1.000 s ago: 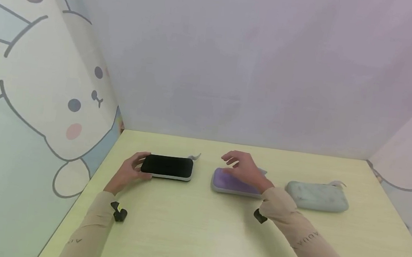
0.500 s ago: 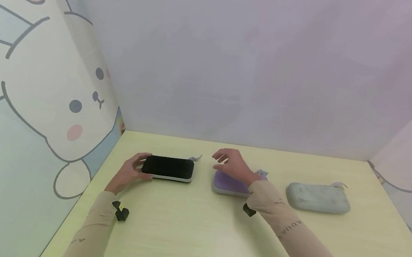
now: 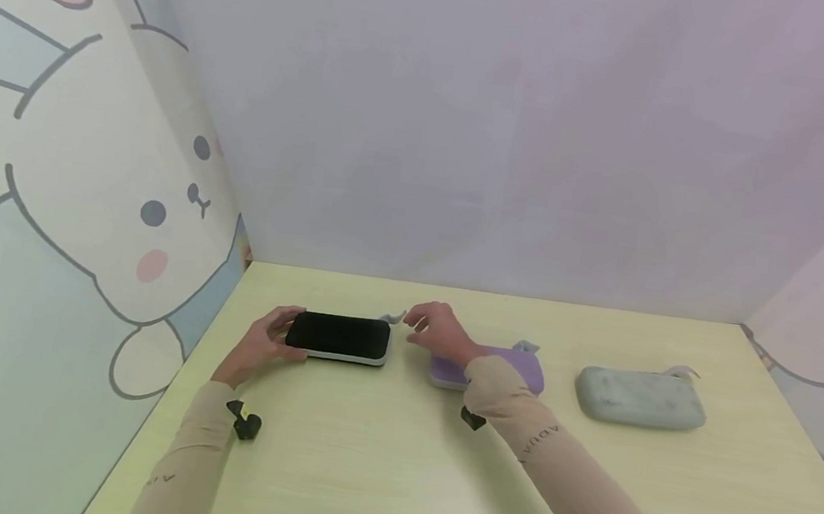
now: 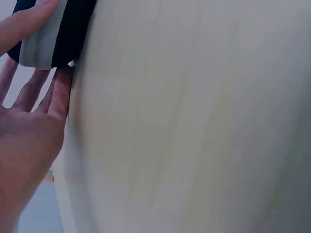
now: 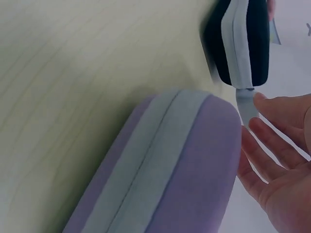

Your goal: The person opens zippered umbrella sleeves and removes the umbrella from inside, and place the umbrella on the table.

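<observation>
My left hand (image 3: 257, 348) grips the left end of a black pencil case (image 3: 338, 336) with a light grey side band, thumb on the near side and fingers on the far side. From the case's right end sticks out a grey strap (image 5: 246, 104). Beside that strap is my right hand (image 3: 441, 334), its thumb and forefinger tips apart on either side of it; whether they touch it is hard to tell. Beneath the right wrist lies a purple pencil case (image 5: 199, 160) with a grey zipped side, partly hidden by the sleeve in the head view.
A pale grey, marbled pencil case (image 3: 642, 398) with its own strap lies at the right on the light wooden table (image 3: 345, 459). A pale curtain (image 3: 500, 132) rises behind the table, and a rabbit-print cloth (image 3: 111, 175) hangs at the left.
My right hand has moved left, from over the purple pencil case to the strap of the black one. The left hand keeps its hold on the black case.
</observation>
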Demonstrator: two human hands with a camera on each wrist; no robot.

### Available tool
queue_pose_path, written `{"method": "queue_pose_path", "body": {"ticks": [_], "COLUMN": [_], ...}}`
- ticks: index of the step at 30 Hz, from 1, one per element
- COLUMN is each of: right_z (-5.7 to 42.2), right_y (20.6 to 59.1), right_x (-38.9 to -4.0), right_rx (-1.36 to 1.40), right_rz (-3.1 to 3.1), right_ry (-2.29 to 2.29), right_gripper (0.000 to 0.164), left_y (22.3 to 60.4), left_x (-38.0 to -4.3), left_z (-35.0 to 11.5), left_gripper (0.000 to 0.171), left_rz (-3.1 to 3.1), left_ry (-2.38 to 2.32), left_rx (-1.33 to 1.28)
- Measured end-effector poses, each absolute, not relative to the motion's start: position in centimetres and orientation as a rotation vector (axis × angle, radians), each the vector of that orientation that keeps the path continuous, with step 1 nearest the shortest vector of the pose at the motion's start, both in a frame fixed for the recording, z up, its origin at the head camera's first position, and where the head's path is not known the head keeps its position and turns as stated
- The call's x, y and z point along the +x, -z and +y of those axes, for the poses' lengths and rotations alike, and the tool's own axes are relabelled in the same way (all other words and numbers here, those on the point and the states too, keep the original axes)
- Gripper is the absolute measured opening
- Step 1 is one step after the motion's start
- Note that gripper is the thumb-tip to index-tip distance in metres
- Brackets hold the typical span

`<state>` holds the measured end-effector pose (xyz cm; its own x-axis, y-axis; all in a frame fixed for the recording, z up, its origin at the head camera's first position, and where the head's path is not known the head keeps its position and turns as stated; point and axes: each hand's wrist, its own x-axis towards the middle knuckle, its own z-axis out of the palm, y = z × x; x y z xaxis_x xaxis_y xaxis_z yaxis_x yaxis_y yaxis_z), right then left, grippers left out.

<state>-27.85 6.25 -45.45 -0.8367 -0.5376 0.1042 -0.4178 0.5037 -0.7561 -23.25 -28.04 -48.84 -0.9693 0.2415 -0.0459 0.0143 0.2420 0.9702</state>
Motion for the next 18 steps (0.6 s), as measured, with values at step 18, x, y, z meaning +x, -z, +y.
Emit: {"method": "queue_pose_path", "body": {"ticks": [18], "right_z": [2.7], "right_y": [46.4], "right_x": [-28.9], "right_rx": [-0.83], "right_rz": [2.735], "right_ry": [1.114], "right_gripper": [0.028], "left_y": [49.0], "left_x": [-23.6], "left_z": [-28.1], "left_gripper": [0.082], "left_rz": [2.307], "left_ry": [-1.811], "left_rx": [0.206]}}
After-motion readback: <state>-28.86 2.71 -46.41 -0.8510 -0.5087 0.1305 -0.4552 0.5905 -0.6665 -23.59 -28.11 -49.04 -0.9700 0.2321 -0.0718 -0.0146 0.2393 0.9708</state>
